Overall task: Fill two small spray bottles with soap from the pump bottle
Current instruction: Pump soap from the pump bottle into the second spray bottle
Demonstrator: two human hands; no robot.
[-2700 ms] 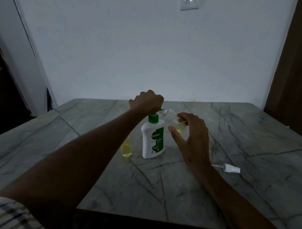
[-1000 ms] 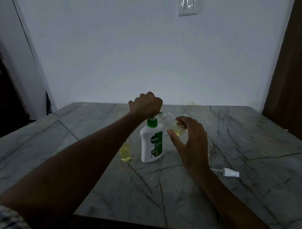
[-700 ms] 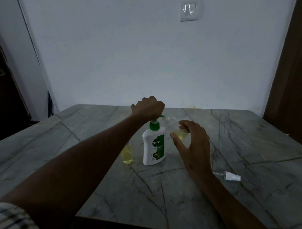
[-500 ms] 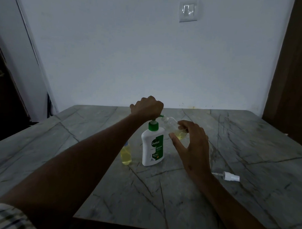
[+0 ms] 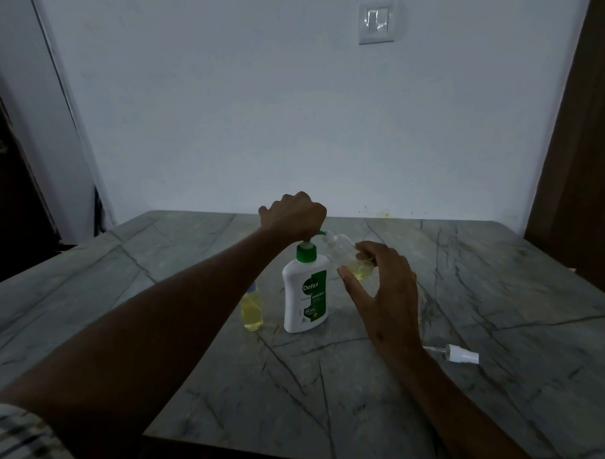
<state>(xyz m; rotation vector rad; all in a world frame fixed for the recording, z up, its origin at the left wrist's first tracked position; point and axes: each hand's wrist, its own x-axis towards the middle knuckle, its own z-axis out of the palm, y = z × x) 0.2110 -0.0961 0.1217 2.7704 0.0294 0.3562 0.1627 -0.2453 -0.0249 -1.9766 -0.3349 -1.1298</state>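
A white pump bottle (image 5: 304,291) with a green collar and green label stands upright mid-table. My left hand (image 5: 293,216) is closed in a fist over its pump head. My right hand (image 5: 383,287) holds a small clear spray bottle (image 5: 346,256), tilted, its open neck against the green nozzle; a little yellow soap lies in its lower end. A second small bottle (image 5: 252,311), mostly full of yellow soap, stands just left of the pump bottle, partly hidden by my left forearm. A white spray cap (image 5: 459,355) with its tube lies on the table to the right.
The grey marble table (image 5: 322,401) reaches the white back wall. A dark doorway is at the left and a brown wooden panel (image 5: 585,136) at the right. A light switch (image 5: 377,23) sits high on the wall.
Both hands keep their hold on the pump head and the tilted bottle. Only the camera has shifted a little, so the scene sits slightly differently in the frame.
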